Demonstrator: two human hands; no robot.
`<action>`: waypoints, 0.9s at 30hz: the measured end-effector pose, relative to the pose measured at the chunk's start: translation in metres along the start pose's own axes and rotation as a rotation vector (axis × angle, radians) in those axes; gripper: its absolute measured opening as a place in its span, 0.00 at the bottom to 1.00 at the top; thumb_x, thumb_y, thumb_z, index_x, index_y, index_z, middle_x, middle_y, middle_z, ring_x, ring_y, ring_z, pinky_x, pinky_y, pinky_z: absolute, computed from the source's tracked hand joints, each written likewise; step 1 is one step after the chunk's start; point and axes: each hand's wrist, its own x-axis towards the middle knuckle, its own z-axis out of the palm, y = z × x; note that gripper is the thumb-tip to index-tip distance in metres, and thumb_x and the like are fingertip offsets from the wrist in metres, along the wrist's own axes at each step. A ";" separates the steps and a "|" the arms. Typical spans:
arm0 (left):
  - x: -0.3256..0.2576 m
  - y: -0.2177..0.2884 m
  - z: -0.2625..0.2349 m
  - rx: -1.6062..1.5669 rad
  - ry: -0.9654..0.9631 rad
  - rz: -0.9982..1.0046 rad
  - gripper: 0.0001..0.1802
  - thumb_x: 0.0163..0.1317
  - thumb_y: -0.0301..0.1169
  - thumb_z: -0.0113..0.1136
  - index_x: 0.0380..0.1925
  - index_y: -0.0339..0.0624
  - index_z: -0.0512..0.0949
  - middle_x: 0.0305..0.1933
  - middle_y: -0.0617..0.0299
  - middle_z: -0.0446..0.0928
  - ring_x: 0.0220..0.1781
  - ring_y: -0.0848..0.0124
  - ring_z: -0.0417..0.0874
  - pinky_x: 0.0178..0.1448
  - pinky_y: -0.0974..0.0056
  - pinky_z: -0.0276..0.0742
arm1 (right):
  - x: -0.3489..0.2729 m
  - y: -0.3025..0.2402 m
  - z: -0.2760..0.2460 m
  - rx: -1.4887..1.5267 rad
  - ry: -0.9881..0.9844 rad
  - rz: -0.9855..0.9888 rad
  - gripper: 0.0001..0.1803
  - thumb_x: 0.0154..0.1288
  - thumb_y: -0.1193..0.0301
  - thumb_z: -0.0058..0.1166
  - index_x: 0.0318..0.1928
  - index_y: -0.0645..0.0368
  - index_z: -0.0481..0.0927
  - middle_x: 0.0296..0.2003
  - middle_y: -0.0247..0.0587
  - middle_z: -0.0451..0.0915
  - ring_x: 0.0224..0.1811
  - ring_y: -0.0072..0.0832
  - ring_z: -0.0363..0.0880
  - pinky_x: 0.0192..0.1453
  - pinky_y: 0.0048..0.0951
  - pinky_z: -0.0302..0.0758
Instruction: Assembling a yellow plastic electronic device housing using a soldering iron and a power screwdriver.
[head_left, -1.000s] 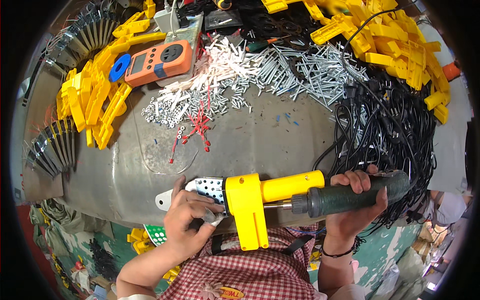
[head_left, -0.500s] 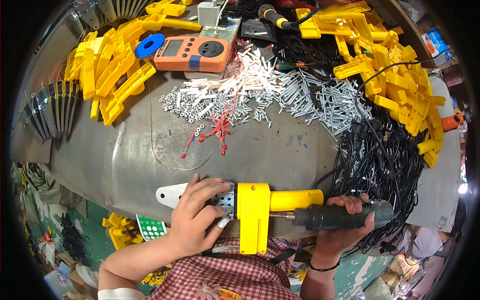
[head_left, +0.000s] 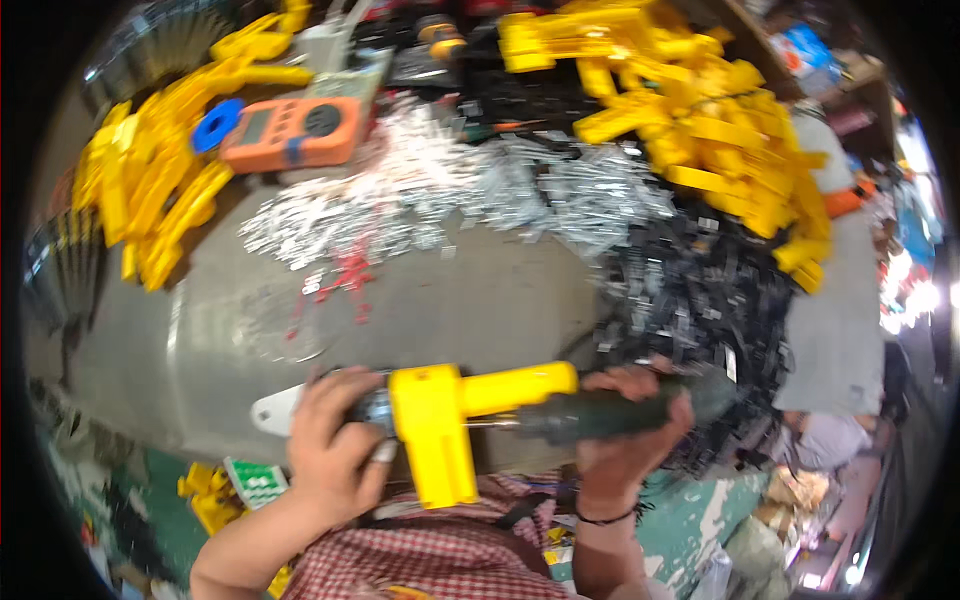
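Two big heaps dominate the gray worktop [head_left: 480,300]: a mound of yellow plastic parts [head_left: 690,110] at about one o'clock and a tangle of black pieces [head_left: 700,300] at three o'clock, touching the yellow mound's lower edge. At ten o'clock lies a second, smaller pile of yellow strips [head_left: 160,190]. Between the heaps, toward twelve o'clock, spreads a drift of small silvery metal pieces [head_left: 470,190], with a few red bits [head_left: 345,280] just below it near the centre.

At six o'clock, close to the person's checked shirt [head_left: 430,560], sits the yellow housing [head_left: 445,420], with a dark green tool handle [head_left: 620,410] running out of it toward three o'clock. The right hand [head_left: 625,430] is clenched around that handle. The left hand [head_left: 335,450] is curled over a perforated metal plate [head_left: 275,410] at the housing's nine o'clock end, fingers pressed against both; motion blur hides the exact grip.

Up at eleven o'clock an orange meter [head_left: 290,130] rests beside a blue ring [head_left: 215,125], which touches its nine o'clock end.
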 end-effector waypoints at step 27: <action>0.000 -0.006 -0.084 -0.246 -0.230 -0.368 0.37 0.30 0.32 0.72 0.47 0.34 0.70 0.46 0.47 0.72 0.51 0.49 0.72 0.55 0.56 0.68 | 0.105 -0.077 0.070 -2.090 -0.257 -1.244 0.13 0.44 0.83 0.54 0.35 0.61 0.78 0.34 0.44 0.74 0.42 0.40 0.73 0.48 0.36 0.71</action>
